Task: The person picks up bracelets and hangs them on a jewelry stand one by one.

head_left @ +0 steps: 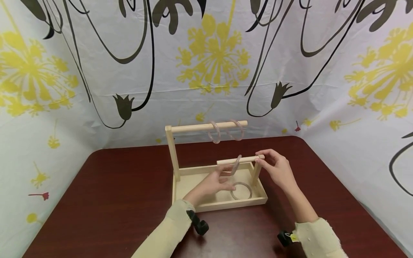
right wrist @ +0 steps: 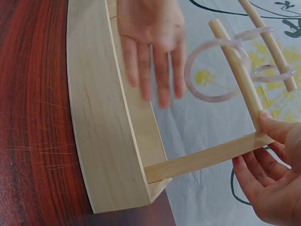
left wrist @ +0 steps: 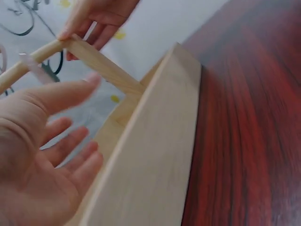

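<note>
Pale unfinished wood forms the shallow rectangular tray [head_left: 222,206] that stands on your dark red-brown table [head_left: 113,186]. A tall post on the tray's left carries a long upper dowel [head_left: 193,127], on which two translucent pink plastic rings [head_left: 215,132] hang. A short post on the right carries the lower wooden dowel [head_left: 237,161], whose long axis runs left to right across your view, free end toward your left.

One more translucent pink ring [head_left: 237,165] hangs on this lower dowel, about midway along it. A fourth, clear ring [head_left: 241,190] lies flat on the tray floor, below and slightly right of the hanging one.

Your right hand [head_left: 279,168] pinches the corner where the lower dowel meets its short post, thumb on top; the right wrist view [right wrist: 277,174] shows the fingers curled round that joint.

Your left hand [head_left: 214,182] is spread and holds nothing, fingers straight and slightly apart, as the left wrist view [left wrist: 42,155] confirms. It hovers over the tray, just left of and below the hanging ring, so it is the nearer hand to both that ring and the dowel's free end.
</note>
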Demonstrator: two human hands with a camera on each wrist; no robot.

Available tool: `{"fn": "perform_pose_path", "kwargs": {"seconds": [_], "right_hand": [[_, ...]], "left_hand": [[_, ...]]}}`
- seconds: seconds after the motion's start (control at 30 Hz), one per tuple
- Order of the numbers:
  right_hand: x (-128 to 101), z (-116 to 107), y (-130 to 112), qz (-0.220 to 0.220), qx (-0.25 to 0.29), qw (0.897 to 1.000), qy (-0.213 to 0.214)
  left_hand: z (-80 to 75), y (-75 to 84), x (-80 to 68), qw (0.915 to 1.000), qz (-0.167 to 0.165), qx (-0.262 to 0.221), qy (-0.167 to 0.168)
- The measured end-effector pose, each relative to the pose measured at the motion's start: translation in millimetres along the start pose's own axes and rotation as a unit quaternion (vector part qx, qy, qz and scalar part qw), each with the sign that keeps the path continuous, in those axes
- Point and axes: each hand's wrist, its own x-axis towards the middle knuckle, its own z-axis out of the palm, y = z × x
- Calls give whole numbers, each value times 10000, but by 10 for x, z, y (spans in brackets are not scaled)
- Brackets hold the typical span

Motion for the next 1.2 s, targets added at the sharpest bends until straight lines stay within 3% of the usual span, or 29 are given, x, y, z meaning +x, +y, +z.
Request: {"fn": "perform_pose_path", "kwargs": {"seconds": [0.07, 0.1, 0.17, 0.23, 0.3, 0.37, 0.43, 0.5, 0.57, 0.7, 0.8, 0.87, 0.97, 1.2], "right_hand": [[1, 0, -1, -4, 1, 10000, 3], [0, 0, -1, -4, -4, 10000, 9], [-1, 2, 3, -8, -1, 10000, 24], [-3, 4, 8, -23, 25, 10000, 33], [-4, 6, 15, -45, 47, 10000, 35], [-5, 7, 21, -62, 75, 9999, 41], [-5, 9, 25, -81, 80, 9999, 54], [-5, 10, 27, -89, 76, 9999, 54], [-4, 13, 27, -92, 86, 9999, 54], [3, 10, 18, -109, 109, 9999, 56], [7, 14, 17, -128, 134, 9998, 64], [9, 18, 20, -142, 135, 9998, 65], [10, 19, 30, -140, 119, 9998, 69], [9, 20, 37, -122, 75, 9999, 83]], "left_hand": [[33, -20, 0, 9963, -16, 840, -160], [53, -29, 5, 9894, 33, 1423, -274], [100, -34, 21, 9652, 223, 2554, -518], [151, -35, 40, 9382, 386, 3367, -707], [193, -32, 57, 9141, 525, 3937, -815], [221, -25, 66, 9060, 541, 4119, -807], [228, -23, 69, 9040, 572, 4172, -738], [214, -33, 59, 9071, 573, 4123, -627], [172, -50, 29, 9159, 487, 3956, -470], [19, -101, -83, 9493, 126, 3140, -93], [-148, -141, -193, 9762, -124, 2161, 166], [-262, -164, -266, 9879, -280, 1482, 352], [-406, -197, -359, 9941, -342, 734, 724], [-540, -190, -474, 9891, -385, -359, 1372]]}}
